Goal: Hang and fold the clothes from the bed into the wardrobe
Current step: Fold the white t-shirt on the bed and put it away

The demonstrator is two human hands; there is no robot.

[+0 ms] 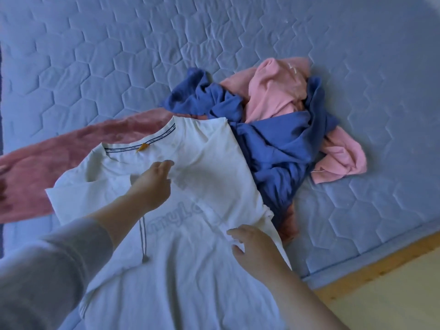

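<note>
White T-shirt (209, 177), hem cut off; left fingers (166, 166) press, right fingers (236, 234) pinch it.

White T-shirt (202, 163), blue garment (273, 139), pink garment (273, 91), hexagon-quilted grey-blue mattress (119, 55)

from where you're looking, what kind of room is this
Most likely a bedroom: a quilted mattress with a wooden edge, a white T-shirt spread on it, and a crumpled heap of blue and pink clothes beside the shirt.

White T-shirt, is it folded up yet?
Only partly: the white T-shirt has one side folded over; its other sleeve lies spread on the mattress.
</note>
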